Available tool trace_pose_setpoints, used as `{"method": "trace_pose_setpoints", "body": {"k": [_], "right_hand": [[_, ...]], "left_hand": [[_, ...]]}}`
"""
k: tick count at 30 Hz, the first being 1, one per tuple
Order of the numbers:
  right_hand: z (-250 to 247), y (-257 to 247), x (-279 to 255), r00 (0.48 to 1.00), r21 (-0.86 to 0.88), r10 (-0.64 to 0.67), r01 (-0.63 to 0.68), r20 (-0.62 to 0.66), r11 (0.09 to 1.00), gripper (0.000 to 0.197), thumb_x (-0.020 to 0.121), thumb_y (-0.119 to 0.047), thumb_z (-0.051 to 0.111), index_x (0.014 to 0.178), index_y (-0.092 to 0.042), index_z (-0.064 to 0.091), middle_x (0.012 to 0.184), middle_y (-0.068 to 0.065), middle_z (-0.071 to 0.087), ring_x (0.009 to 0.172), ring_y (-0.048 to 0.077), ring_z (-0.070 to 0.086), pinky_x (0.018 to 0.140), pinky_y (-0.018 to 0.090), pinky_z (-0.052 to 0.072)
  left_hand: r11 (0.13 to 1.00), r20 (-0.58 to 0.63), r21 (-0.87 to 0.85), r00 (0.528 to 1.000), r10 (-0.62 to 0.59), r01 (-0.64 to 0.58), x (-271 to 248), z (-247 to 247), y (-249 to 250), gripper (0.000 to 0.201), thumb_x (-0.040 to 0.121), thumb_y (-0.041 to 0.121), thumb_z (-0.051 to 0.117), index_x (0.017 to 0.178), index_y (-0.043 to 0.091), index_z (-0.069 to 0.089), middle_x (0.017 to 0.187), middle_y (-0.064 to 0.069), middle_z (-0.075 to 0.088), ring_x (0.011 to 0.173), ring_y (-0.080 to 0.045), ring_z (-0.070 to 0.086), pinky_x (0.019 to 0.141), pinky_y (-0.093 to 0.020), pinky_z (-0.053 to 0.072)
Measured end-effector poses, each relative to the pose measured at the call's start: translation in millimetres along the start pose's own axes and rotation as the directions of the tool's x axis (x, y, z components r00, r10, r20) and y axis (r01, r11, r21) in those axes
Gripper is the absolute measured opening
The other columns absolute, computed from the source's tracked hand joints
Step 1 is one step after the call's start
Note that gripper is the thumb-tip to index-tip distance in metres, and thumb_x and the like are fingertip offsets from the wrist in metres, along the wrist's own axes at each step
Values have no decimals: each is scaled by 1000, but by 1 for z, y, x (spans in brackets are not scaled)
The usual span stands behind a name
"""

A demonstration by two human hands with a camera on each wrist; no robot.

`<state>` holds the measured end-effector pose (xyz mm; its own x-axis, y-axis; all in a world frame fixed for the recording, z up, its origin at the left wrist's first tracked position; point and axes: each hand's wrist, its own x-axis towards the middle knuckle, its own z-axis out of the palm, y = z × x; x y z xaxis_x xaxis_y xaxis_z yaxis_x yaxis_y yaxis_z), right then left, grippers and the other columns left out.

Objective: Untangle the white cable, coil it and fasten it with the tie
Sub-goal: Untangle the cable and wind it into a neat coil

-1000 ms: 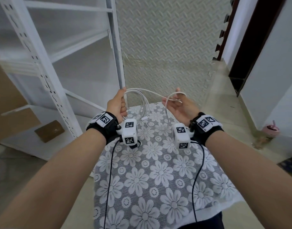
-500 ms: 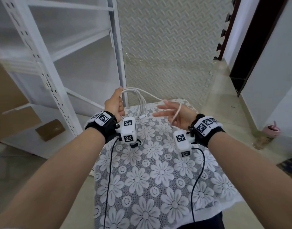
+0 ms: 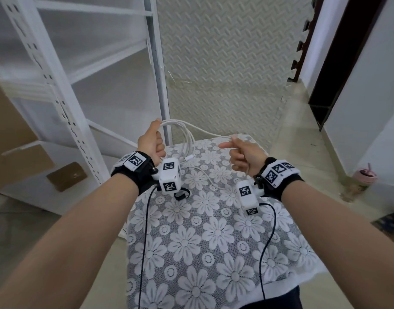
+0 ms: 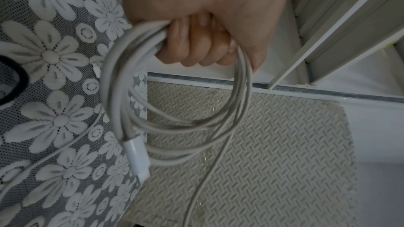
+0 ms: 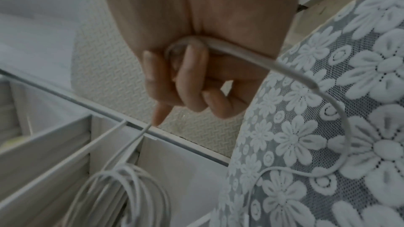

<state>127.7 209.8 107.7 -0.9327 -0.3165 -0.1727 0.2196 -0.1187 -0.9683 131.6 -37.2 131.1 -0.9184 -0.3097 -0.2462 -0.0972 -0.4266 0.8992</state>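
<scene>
My left hand [image 3: 152, 142] grips several loops of the white cable [image 3: 187, 139] above the far left corner of the table; in the left wrist view the coil [image 4: 174, 113] hangs from my curled fingers [image 4: 196, 47] with a white plug [image 4: 137, 158] at its bottom. One strand runs from the coil to my right hand [image 3: 243, 152], which holds the cable [image 5: 240, 53] in curled fingers with the forefinger stretched out. The slack [image 3: 205, 175] trails over the tablecloth. A black tie [image 3: 182, 194] lies on the cloth under my left wrist.
The small table wears a grey cloth with white lace flowers [image 3: 202, 241]. A white metal shelf rack [image 3: 80, 85] stands at the left, close to my left hand. A textured foam mat [image 3: 225, 63] covers the floor beyond. A pink cup [image 3: 364, 177] stands at the right.
My right hand has turned from open, palm up, to curled around the cable and dropped slightly towards me. The left hand keeps its grip on the coil.
</scene>
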Motion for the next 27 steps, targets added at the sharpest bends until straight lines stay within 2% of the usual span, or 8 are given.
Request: {"method": "trace_pose_setpoints", "body": {"k": [4,9,14,18,20,22,25,27], "right_hand": [[6,8,3,995,-122,19,-31,-94,992,28,102,-24,33,109,-16,58,51,-6,37,34,7,22,42,19,19],[17,9,6,985,-273,46,-92,-169,958,34,98,1,24,108,-9,55,68,6,57,37,10,44,43,20,36],[27,5,2,984,-452,122,-170,-132,876,32,98,-2,30,97,-7,61,95,9,66,70,19,62,52,26,54],[39,-1,2,992,-604,-9,-71,-129,794,31,96,-3,33,110,-9,60,84,-2,66,78,11,59,67,26,45],[46,-5,3,987,-539,-96,14,-125,842,30,96,-4,35,111,-8,60,87,1,67,75,13,60,70,29,46],[50,-8,0,982,-440,-140,71,-126,895,29,94,-4,37,108,-11,61,92,3,70,74,15,62,62,29,47],[48,-10,-4,984,-280,-140,105,-109,954,31,80,-9,42,100,-18,65,96,2,74,75,11,60,40,19,28],[46,-10,-4,991,-119,-117,109,-63,987,27,84,-24,45,102,-19,65,100,5,73,74,8,58,35,16,20]], "left_hand": [[999,90,-21,996,-26,28,-5,6,3,56,84,46,64,51,25,24,44,9,15,35,-8,10,34,-17,9],[999,148,6,989,-32,32,-11,16,3,55,85,47,64,54,26,24,43,10,15,34,-8,11,34,-18,10],[991,190,133,981,-30,5,-17,22,-2,52,86,46,63,55,25,27,41,10,18,33,-6,13,35,-16,10],[976,235,216,972,-27,-25,-23,27,-10,52,87,45,63,55,25,26,39,10,19,31,-6,15,33,-15,12],[972,248,231,968,-27,-33,-26,31,-13,52,87,45,62,55,25,26,39,11,20,32,-6,15,33,-15,12],[977,254,210,967,-28,-27,-27,34,-14,52,87,45,62,54,25,27,40,10,20,32,-6,15,33,-15,12],[988,249,154,968,-36,-3,-27,36,-12,53,87,45,63,54,25,26,40,10,18,32,-6,14,34,-15,11],[993,239,120,970,-42,13,-28,37,-12,53,86,45,63,54,25,27,40,10,18,32,-6,13,35,-15,10]]}}
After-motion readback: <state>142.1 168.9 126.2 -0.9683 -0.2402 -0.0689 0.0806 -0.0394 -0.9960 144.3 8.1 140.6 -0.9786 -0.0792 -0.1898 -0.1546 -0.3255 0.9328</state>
